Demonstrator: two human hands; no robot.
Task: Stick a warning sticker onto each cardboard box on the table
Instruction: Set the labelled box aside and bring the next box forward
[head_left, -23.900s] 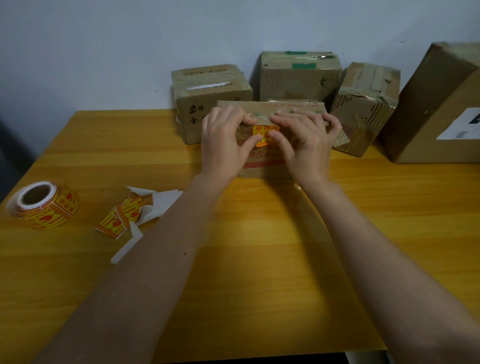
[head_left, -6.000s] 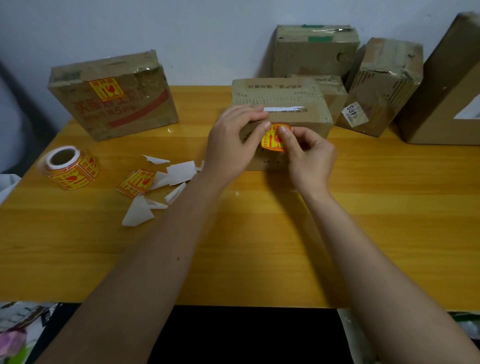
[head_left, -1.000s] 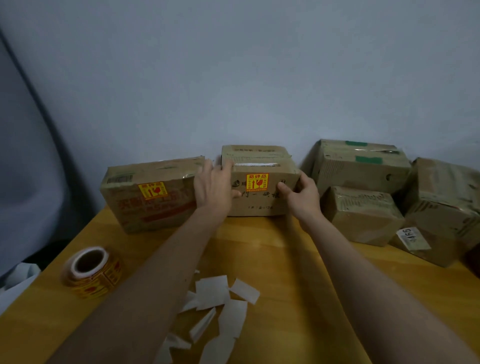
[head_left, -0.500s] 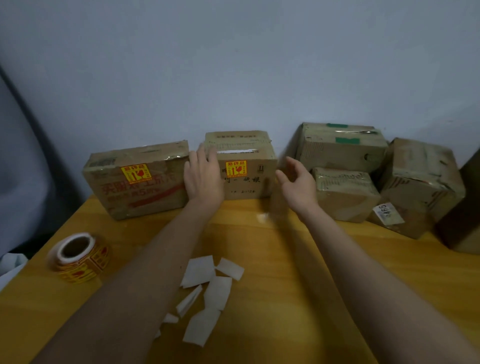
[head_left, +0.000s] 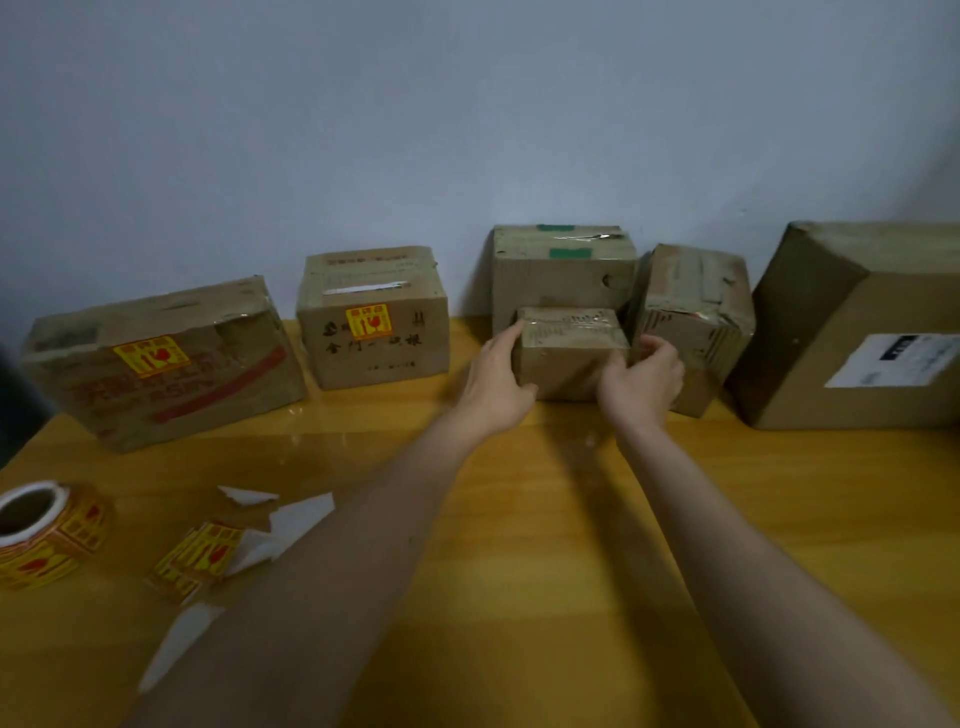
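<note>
Six boxes (head_left: 570, 353) on yellow table (head_left: 545, 519)

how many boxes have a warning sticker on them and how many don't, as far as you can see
Stickered boxes: 2 (wide box, printed box)
No sticker visible: 4 (small box, green-taped box, crumpled box, large box)
Total: 6

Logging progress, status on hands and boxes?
Left hand and right hand on small box, no sticker visible on it. Two left boxes stickered. Boxes crowd behind and right.
</note>
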